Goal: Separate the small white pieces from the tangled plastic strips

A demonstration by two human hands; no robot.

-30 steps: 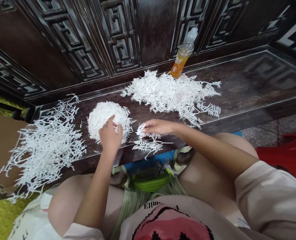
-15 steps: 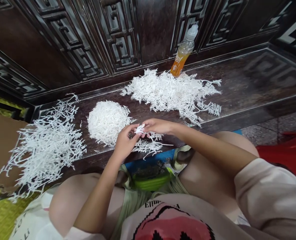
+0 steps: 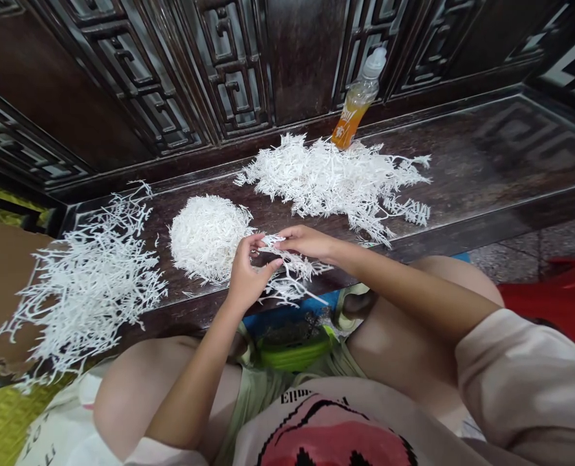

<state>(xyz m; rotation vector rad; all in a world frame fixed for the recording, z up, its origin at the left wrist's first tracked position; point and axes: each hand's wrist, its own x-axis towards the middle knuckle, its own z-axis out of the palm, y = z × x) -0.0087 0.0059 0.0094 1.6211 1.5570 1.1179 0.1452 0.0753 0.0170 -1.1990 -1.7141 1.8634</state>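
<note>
At the bench's front edge, my left hand (image 3: 251, 268) has its fingers curled round a white branched piece (image 3: 294, 266), the thumb lifted away from it. My right hand (image 3: 309, 243) pinches the same piece from the right, close to the left fingertips. The stem and branches of the piece hang toward the front edge. Just left of my hands is a rounded heap of short white bits (image 3: 210, 239). Behind and to the right lies a wide pile of white branched pieces (image 3: 336, 176).
Bare white stems (image 3: 97, 278) are heaped at the left end of the dark bench (image 3: 466, 155), beside cardboard (image 3: 6, 285). An orange bottle (image 3: 355, 107) stands behind the right pile. Carved panels rise at the back; a red object (image 3: 553, 304) is at right.
The left thumb has opened away from its fingers. The right hand has moved slightly up, and the branched piece between the hands has turned, its stem now pointing lower right.
</note>
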